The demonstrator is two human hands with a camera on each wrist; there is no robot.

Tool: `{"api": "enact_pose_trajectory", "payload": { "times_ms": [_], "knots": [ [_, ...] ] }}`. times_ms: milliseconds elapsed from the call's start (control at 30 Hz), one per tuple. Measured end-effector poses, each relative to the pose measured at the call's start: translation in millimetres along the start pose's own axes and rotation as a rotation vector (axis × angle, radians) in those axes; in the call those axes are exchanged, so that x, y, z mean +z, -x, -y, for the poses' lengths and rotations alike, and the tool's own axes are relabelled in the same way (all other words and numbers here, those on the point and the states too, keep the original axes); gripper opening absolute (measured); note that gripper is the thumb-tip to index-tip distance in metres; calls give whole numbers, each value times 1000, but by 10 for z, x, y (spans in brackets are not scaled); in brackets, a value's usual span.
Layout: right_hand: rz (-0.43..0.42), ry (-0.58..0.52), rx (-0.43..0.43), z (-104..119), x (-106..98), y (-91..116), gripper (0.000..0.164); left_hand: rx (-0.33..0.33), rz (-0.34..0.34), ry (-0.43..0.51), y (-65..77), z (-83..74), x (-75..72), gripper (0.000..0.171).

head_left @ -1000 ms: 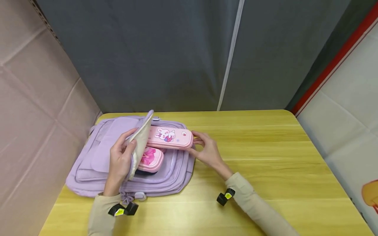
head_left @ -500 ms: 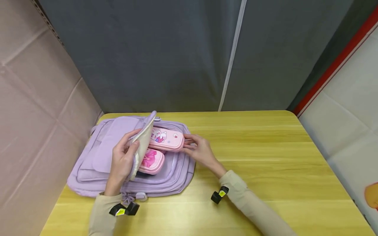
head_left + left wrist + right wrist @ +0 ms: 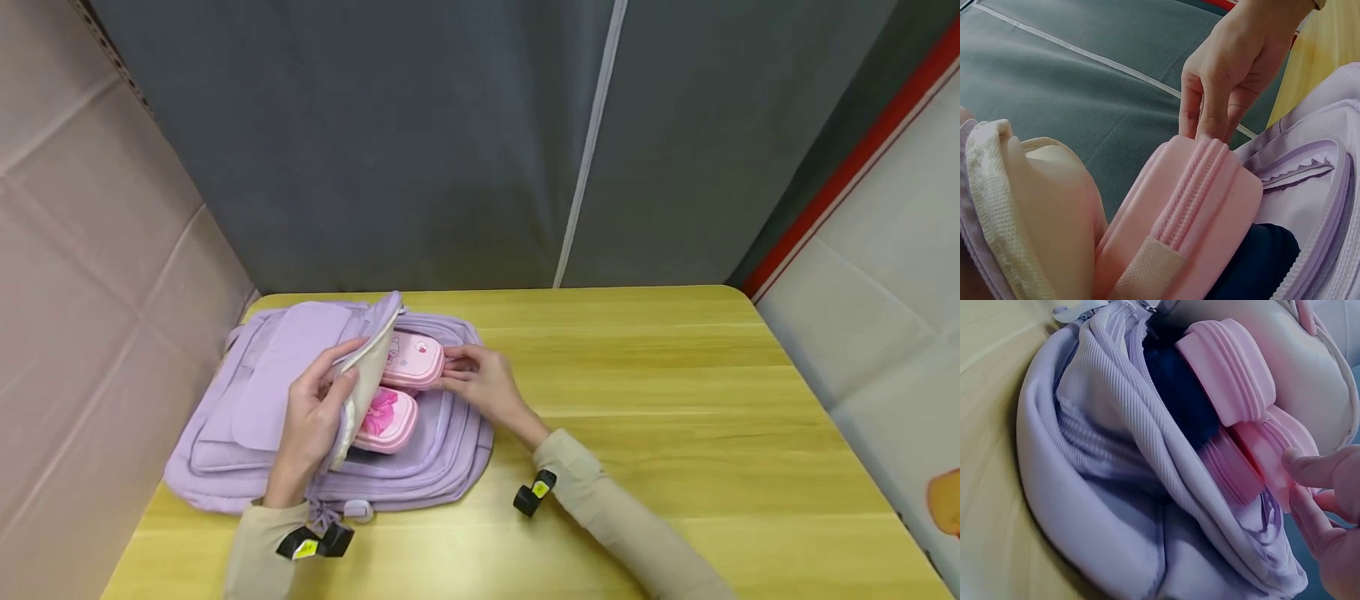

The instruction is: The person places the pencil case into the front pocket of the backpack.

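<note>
A lilac backpack (image 3: 262, 400) lies on the table with its main compartment unzipped. My left hand (image 3: 309, 417) grips the edge of its cream-lined flap (image 3: 367, 387) and holds it raised. My right hand (image 3: 483, 385) pinches the outer end of a pink pencil case (image 3: 415, 360), whose far end is hidden behind the flap. Beside it, a second pink pencil case (image 3: 390, 421) with a flower print sticks partly out of the opening. The right wrist view shows another pink case (image 3: 1235, 465) underneath and a dark blue item (image 3: 1179, 387) inside.
The yellow wooden table (image 3: 675, 442) extends to the right of the backpack. A dark grey curtain (image 3: 420, 150) hangs behind it. Pale panels (image 3: 97, 317) stand on the left and right sides.
My right hand has moved left, sliding the held pencil case farther behind the flap, so less of its rabbit print shows. The left hand keeps holding the flap up.
</note>
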State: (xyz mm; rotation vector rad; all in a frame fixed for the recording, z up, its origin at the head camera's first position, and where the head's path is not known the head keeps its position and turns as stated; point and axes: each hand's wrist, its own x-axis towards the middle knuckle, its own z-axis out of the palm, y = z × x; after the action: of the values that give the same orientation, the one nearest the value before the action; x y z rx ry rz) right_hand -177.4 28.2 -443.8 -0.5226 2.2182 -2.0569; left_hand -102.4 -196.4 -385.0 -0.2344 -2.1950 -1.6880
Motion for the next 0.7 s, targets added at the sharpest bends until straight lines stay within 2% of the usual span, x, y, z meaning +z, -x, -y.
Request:
{"api": "enact_pose_trajectory", "payload": {
  "times_ms": [333, 467, 600, 700],
  "knots": [
    [-4, -23, -22, -13, 118, -116, 39, 60, 50, 4, 10, 32, 33, 35],
    [10, -11, -20, -37, 140, -145, 40, 37, 40, 0, 3, 28, 43, 35],
    [19, 26, -5, -53, 101, -126, 41, 10, 62, -57, -18, 21, 81, 36],
    [5, 54, 11, -50, 33, -97, 41, 29, 96, -119, -30, 18, 122, 37]
  ]
}}
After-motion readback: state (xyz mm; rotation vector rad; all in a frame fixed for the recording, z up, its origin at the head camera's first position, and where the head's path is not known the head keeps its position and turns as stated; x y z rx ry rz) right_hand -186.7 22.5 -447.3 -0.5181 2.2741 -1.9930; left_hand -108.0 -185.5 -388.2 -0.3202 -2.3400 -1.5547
